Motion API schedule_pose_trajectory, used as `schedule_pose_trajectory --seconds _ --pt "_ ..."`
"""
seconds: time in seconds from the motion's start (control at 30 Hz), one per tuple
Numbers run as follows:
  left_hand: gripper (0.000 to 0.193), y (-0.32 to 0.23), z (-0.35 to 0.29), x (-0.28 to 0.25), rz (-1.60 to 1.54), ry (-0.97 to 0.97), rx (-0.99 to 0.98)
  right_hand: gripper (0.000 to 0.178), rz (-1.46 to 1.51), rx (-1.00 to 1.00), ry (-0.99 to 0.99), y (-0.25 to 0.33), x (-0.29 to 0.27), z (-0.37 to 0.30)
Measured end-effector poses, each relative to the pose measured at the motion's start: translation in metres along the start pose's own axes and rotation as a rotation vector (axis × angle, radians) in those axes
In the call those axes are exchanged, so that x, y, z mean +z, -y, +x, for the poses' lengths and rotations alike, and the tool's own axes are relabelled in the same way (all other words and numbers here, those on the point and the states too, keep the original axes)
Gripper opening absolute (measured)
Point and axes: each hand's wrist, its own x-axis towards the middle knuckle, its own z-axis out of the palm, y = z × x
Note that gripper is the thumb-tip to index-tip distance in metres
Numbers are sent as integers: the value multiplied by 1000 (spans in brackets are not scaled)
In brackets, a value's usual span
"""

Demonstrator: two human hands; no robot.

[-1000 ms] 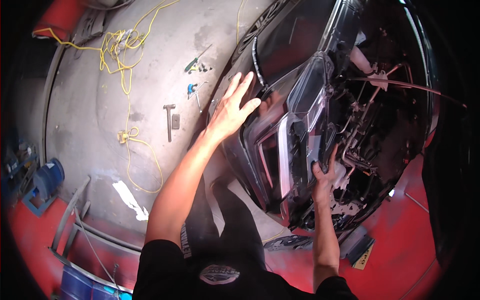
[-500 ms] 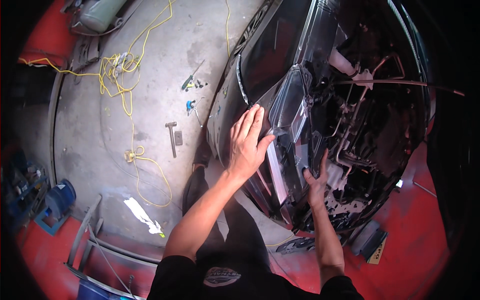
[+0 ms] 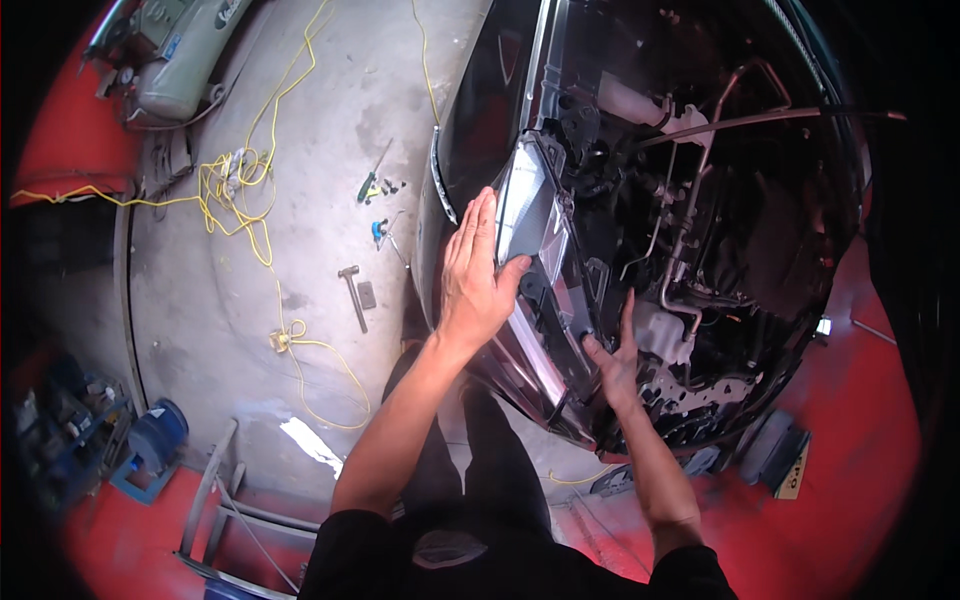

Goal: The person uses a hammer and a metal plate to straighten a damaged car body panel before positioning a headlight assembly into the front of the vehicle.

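Observation:
A car headlight (image 3: 527, 205) with a clear lens and dark housing sits at the front corner of a black car. My left hand (image 3: 476, 288) lies along its outer side, fingers stretched flat and close together, thumb over the lens edge. My right hand (image 3: 616, 367) grips the engine-bay side of the headlight's nearer end. Its thumb presses on the housing and the index finger points away from me; the other fingers are mostly hidden. Below the left hand, the glossy front bumper (image 3: 480, 365) curves toward my legs.
The open engine bay (image 3: 720, 250) holds metal pipes and a thin rod (image 3: 770, 122) crossing it. On the floor at left lie a hammer (image 3: 354, 298), a screwdriver (image 3: 371, 180) and a tangled yellow cord (image 3: 245, 180). A metal stand (image 3: 215, 490) and a blue container (image 3: 158, 430) are nearer.
The view has shifted, so the car appears farther left. The headlight appears turned, its lens showing brighter. Both hands have stayed on it.

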Motion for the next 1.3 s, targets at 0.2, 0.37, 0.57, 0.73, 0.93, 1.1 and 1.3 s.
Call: schedule_pose_trajectory --seconds 0.2,0.37,0.57,0.73,0.93,1.1,1.3 --pt "96 -2 15 -2 1 75 3 118 59 -14 6 7 2 2" --pt "96 -6 17 3 -62 49 -25 115 55 -15 2 9 1 0" --pt "85 -5 -8 0 -112 -36 -105 112 7 -31 6 7 2 1" --pt "59 -1 -117 4 -145 -237 -386 112 -109 -31 -7 -2 6 -1" --pt "53 -2 -155 7 -214 -227 -532 111 -195 -118 -5 -11 1 1" --pt "57 -16 -207 29 -241 -187 -756 107 25 -47 11 -8 7 -3" --pt "61 -20 -193 35 -240 -187 -652 106 115 -7 14 -7 8 -4"
